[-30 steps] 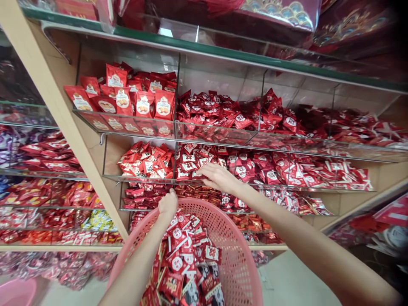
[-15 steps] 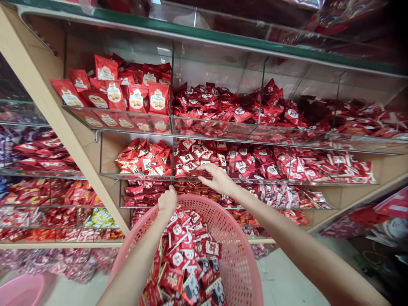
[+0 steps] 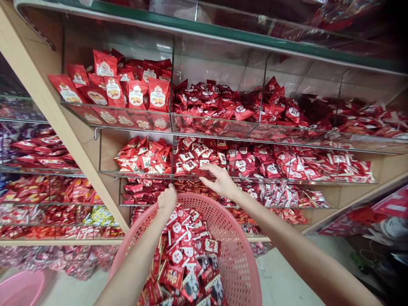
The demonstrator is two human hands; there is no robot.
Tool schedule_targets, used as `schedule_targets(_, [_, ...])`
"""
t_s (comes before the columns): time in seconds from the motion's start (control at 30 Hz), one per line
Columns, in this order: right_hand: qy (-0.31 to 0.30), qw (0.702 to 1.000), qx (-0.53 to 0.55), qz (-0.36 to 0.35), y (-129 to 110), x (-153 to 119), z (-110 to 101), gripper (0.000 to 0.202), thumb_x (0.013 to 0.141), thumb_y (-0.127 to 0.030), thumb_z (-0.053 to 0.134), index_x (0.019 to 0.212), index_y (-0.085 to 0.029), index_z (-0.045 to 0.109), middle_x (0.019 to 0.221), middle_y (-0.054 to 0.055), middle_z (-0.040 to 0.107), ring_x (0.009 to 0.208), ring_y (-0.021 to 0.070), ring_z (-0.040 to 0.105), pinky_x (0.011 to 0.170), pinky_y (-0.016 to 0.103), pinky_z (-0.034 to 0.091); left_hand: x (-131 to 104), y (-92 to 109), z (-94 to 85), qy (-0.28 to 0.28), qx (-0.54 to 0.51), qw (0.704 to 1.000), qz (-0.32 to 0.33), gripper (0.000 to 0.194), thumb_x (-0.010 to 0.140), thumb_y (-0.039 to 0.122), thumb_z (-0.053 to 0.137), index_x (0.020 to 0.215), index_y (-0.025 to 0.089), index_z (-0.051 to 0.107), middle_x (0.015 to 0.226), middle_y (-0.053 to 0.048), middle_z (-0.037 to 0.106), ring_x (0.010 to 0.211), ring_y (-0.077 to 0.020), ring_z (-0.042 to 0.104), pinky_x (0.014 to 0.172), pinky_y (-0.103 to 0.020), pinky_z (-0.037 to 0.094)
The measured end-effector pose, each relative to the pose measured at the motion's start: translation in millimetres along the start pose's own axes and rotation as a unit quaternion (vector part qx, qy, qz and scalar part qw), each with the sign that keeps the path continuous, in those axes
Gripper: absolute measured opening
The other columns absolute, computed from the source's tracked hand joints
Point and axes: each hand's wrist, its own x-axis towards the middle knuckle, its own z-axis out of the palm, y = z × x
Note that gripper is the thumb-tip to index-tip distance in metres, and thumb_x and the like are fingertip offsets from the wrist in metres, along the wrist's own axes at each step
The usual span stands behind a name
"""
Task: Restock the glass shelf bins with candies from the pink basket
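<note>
The person's left hand (image 3: 167,199) is closed in a fist on the far rim of a pink perforated basket (image 3: 234,244), its grip holding the edge. Inside the basket lies a loose heap of small wrapped packets (image 3: 185,255), mostly red and white, a few with black-and-white prints near the bottom of the view.

The right hand (image 3: 221,182) reaches past the basket to the shelf, palm turned down, fingers stretched forward and thumb parted from them. Its fingertips are at the front of a compartment of flower-printed packets (image 3: 189,158); whether anything sits in that grip, one cannot tell.

Just left of this compartment, behind a divider, are red packets with black lettering (image 3: 145,160). On the shelf above stand larger red bags (image 3: 135,94) with a cookie picture. A slanting wooden post (image 3: 60,121) separates these from more shelves at the left, where yellow packets (image 3: 100,216) show low down. A pink basin (image 3: 24,289) rests on the floor.
</note>
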Motion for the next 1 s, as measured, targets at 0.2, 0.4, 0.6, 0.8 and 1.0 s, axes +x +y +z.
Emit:
schedule_targets(0.2, [-0.067,0.997,-0.019,0.034,-23.2,-43.3,1.0,0.032,0.089,-0.028,0.049,0.12,-0.021,0.051,0.111,0.007,0.061,0.102,0.0177,0.057,0.089,0.036,0.047,-0.6,1.4,-1.9,-0.008,0.0,1.0,-0.005,0.038,0.09,0.015,0.021,0.115,0.009,0.049,0.097,-0.018,0.066,0.095,-0.0283,0.064,0.076,-0.039,0.05])
schedule_targets(0.4, [-0.277,0.948,-0.104,0.115,-25.7,-122.8,26.5,0.034,0.087,-0.022,0.051,0.121,-0.022,0.048,0.112,0.007,0.06,0.1,0.0198,0.059,0.085,0.034,0.049,1.0,1.5,1.2,0.002,-0.003,1.0,-0.003,0.04,0.092,0.023,0.02,0.114,0.009,0.05,0.095,-0.018,0.066,0.094,-0.0297,0.064,0.076,-0.041,0.049])
schedule_targets(0.6, [-0.443,0.844,-0.283,0.106,-33.5,-152.2,50.1,0.037,0.078,0.0,0.047,0.108,-0.019,0.055,0.106,0.01,0.063,0.087,0.0227,0.066,0.072,0.032,0.053,1.9,1.1,3.1,-0.001,-0.001,1.0,-0.003,0.04,0.092,0.023,0.02,0.116,0.009,0.049,0.095,-0.018,0.066,0.094,-0.0282,0.064,0.076,-0.039,0.049])
schedule_targets(0.8, [-0.465,0.819,-0.32,0.107,-42.9,-161.1,71.1,0.056,0.071,0.005,0.048,0.121,-0.02,0.049,0.116,0.014,0.06,0.082,0.0208,0.068,0.068,0.029,0.055,3.2,-1.0,6.5,0.006,-0.006,1.0,0.002,0.041,0.093,0.024,0.019,0.117,0.009,0.049,0.093,-0.017,0.066,0.093,-0.0295,0.064,0.076,-0.04,0.049])
schedule_targets(1.0, [-0.45,0.854,-0.206,0.158,-53.6,-120.9,44.9,0.044,0.077,-0.016,0.06,0.121,-0.017,0.051,0.115,0.014,0.061,0.096,0.0266,0.064,0.077,0.036,0.053,1.4,-2.3,6.2,-0.001,-0.01,1.0,0.004,0.041,0.093,0.023,0.018,0.115,0.009,0.05,0.092,-0.017,0.067,0.092,-0.0292,0.065,0.075,-0.04,0.05])
